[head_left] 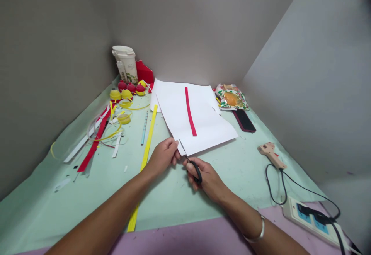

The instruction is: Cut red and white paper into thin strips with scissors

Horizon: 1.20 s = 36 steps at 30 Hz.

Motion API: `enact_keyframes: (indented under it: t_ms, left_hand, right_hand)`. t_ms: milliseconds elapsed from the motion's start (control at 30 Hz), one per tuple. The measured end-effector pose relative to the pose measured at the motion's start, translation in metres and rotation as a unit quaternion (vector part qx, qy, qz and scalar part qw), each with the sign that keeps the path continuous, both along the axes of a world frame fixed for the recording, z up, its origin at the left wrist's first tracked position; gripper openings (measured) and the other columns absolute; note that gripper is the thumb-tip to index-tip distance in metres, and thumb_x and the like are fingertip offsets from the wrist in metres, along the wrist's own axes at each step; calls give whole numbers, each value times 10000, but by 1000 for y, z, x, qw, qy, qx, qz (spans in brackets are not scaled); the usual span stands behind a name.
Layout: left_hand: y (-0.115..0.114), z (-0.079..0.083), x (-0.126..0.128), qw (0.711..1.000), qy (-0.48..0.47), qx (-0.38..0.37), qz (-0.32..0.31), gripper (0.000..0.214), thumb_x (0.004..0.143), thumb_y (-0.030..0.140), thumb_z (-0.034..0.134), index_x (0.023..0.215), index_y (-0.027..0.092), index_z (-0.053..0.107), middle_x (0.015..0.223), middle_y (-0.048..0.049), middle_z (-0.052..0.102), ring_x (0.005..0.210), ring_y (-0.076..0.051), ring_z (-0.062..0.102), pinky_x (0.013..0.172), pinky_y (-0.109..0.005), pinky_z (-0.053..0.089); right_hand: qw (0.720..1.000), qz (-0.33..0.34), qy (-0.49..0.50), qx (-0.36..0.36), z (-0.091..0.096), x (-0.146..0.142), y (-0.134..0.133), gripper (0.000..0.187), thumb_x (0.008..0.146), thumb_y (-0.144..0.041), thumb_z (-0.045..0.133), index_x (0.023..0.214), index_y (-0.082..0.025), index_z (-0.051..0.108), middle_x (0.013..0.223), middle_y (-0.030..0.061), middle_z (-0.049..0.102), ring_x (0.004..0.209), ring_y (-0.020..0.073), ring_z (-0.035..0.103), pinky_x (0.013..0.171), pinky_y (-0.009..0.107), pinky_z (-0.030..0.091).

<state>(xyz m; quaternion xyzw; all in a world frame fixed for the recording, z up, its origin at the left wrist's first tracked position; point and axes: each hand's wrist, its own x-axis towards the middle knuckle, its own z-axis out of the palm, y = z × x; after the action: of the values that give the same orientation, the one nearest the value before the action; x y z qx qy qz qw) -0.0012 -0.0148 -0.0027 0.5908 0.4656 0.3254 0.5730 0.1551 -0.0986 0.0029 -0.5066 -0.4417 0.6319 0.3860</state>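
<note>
My left hand (162, 155) pinches the near corner of a white paper sheet (203, 123) that lies on the green table cover (95, 185). My right hand (204, 177) is closed round the black handles of small scissors (196, 170), whose blades meet the paper's near edge right beside my left fingers. A red paper strip (190, 111) lies lengthwise on top of the sheet. A long yellow strip (146, 152) runs along the table under my left forearm.
At the back left are a white cup (126, 63), red and yellow round pieces (127, 89) and loose red, white and yellow strips (98, 133). A snack packet (232, 97), a dark phone (245, 120), a glue gun (271, 153) and a power strip (310, 217) lie to the right.
</note>
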Motion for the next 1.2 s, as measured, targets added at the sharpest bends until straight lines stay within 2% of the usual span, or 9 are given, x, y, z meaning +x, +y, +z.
enact_keyframes:
  t_ms: [367, 667, 1200]
  left_hand:
    - [-2, 5, 1, 999, -29, -21, 31, 341, 894, 443, 462, 663, 192, 479, 437, 34, 524, 369, -92, 446, 399, -216, 308]
    - [1, 0, 1, 999, -27, -14, 10, 327, 884, 430, 477, 663, 188, 486, 464, 28, 536, 370, -88, 448, 393, -215, 303]
    - [-1, 2, 1, 1000, -19, -5, 1, 349, 891, 453, 461, 658, 195, 484, 427, 32, 515, 373, -101, 456, 412, -225, 312]
  right_hand:
    - [1000, 3, -4, -1, -3, 0, -1, 320, 869, -478, 585, 995, -184, 593, 585, -58, 514, 417, 60, 438, 429, 188, 325]
    - [1000, 0, 18, -12, -1, -1, 0, 316, 864, -471, 595, 984, -180, 578, 596, -54, 530, 413, 60, 458, 431, 184, 330]
    - [1000, 3, 9, -2, -2, 0, -1, 365, 853, -518, 584, 994, -182, 579, 608, -55, 510, 423, 64, 433, 440, 198, 336]
